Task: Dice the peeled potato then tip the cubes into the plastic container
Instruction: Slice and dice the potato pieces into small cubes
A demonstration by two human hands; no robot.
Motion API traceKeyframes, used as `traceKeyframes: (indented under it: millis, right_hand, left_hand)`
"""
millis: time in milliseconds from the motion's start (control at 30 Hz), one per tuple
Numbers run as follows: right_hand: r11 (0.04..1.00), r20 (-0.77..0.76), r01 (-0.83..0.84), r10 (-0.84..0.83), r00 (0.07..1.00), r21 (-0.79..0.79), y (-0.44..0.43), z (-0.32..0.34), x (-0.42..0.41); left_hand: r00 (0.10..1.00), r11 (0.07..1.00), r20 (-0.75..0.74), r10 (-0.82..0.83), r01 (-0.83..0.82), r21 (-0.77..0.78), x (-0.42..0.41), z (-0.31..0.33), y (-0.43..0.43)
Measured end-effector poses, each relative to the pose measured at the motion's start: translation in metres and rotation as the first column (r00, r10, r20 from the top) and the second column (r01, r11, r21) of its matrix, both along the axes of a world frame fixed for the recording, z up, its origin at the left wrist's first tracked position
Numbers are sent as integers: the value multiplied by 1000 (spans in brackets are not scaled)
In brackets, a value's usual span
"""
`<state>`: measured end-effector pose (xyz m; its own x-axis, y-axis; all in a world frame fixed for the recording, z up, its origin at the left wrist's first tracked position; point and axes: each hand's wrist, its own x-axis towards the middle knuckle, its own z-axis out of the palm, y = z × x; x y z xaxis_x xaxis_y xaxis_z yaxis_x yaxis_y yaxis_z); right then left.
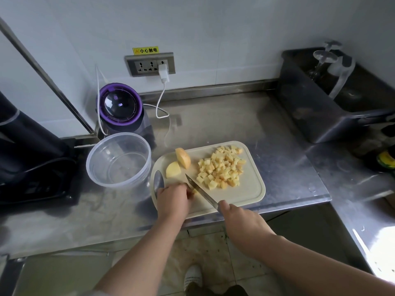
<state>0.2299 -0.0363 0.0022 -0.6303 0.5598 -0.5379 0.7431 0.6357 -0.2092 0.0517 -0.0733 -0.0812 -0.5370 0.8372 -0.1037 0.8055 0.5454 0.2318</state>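
Yellow potato cubes (pixel 221 167) heaped on cream board (pixel 252 189); two larger wedges (pixel 183 158) uncut.

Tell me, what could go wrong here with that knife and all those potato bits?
1. The knife in the right hand lies right against the left hand, which grips a small potato piece; a slip could nick fingers.
2. The cutting board sits near the counter's front edge; a hard push might slide it and spill the cubes.
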Motion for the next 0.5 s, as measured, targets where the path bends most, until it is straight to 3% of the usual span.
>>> traceKeyframes:
  millis: [300,500]
  right_hand:
    - [995,-59,102,-102,993,-14,8,-3,9]
    - [990,-96,137,-133,987,43,28,4,20]
  left_hand:
    - [997,999,-60,-52,53,8,1,4,4]
    - [994,998,108,-31,25,58,7,1,27]
